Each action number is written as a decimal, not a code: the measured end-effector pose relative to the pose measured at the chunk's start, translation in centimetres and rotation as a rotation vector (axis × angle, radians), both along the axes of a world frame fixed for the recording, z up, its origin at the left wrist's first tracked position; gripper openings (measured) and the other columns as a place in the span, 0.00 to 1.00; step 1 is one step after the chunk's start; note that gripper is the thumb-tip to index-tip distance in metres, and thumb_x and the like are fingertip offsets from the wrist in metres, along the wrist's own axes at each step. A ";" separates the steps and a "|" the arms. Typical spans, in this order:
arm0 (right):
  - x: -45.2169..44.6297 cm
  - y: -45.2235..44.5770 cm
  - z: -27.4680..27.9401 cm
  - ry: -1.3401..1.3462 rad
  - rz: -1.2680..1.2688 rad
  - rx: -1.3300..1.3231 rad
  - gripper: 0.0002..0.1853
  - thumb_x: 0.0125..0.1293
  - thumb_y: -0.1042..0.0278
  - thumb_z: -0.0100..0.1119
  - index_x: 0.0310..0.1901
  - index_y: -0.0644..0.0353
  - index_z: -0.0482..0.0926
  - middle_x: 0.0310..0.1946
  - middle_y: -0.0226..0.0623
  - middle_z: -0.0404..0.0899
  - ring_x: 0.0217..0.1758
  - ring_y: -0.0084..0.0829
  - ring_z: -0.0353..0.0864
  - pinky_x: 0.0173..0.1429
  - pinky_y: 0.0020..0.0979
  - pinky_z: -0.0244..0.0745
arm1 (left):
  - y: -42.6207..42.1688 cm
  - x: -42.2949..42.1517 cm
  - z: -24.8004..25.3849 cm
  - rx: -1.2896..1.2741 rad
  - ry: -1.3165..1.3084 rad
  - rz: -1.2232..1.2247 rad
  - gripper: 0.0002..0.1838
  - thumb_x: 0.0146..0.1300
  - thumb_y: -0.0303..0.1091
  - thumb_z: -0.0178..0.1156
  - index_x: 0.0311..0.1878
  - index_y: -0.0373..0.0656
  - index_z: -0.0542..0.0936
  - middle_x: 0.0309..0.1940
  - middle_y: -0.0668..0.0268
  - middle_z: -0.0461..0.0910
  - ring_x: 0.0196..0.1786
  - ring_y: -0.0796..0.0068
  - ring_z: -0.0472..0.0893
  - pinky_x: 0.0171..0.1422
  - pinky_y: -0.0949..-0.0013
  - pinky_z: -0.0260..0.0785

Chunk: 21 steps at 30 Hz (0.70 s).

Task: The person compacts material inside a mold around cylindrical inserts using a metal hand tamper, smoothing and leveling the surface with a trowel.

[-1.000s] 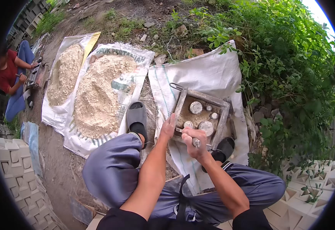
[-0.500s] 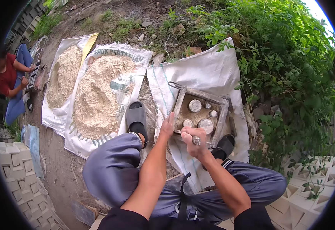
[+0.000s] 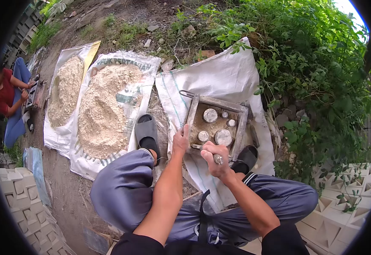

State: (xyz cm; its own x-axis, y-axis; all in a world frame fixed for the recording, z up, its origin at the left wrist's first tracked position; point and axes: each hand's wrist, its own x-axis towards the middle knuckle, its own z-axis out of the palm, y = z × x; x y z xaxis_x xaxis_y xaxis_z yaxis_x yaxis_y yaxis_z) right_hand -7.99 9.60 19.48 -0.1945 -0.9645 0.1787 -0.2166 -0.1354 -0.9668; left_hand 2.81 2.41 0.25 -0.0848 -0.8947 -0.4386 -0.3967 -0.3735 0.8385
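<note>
Grey frame (image 3: 192, 111) seemingly meets the left hand (image 3: 180, 140) along one edge.

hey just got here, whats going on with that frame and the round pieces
A seated person has the left hand at the side of a square frame, while the right hand is closed around a tool, mostly hidden by the fingers. Five round pieces of differing sizes, the biggest nearest the right hand, sit apart inside the frame. It rests on a white sheet. Two heaps of pale powder, including the larger one, lie to the left.
</note>
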 end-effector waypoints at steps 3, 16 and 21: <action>-1.0 -0.2 0.8 0.066 0.042 -0.019 0.11 0.54 0.80 0.52 0.16 0.68 0.69 0.12 0.40 0.65 0.14 0.33 0.63 0.22 0.34 0.57 | 0.0 -0.1 1.2 -0.074 -0.082 -0.053 0.28 0.66 0.57 0.49 0.45 0.39 0.81 0.40 0.46 0.81 0.46 0.46 0.79 0.52 0.57 0.69; -3.6 4.2 -0.6 0.112 -0.061 0.044 0.12 0.55 0.76 0.51 0.16 0.68 0.68 0.12 0.39 0.65 0.14 0.32 0.65 0.22 0.32 0.58 | 0.7 -0.5 0.3 -0.255 -0.349 -0.150 0.28 0.66 0.59 0.45 0.47 0.40 0.77 0.35 0.39 0.79 0.43 0.40 0.77 0.49 0.48 0.67; -4.1 4.9 0.7 0.034 -0.085 -0.082 0.11 0.54 0.80 0.53 0.16 0.67 0.69 0.12 0.40 0.64 0.15 0.35 0.66 0.22 0.35 0.59 | 0.5 -0.4 0.9 -0.195 -0.360 -0.185 0.31 0.66 0.59 0.44 0.46 0.36 0.77 0.36 0.39 0.78 0.44 0.39 0.77 0.50 0.49 0.67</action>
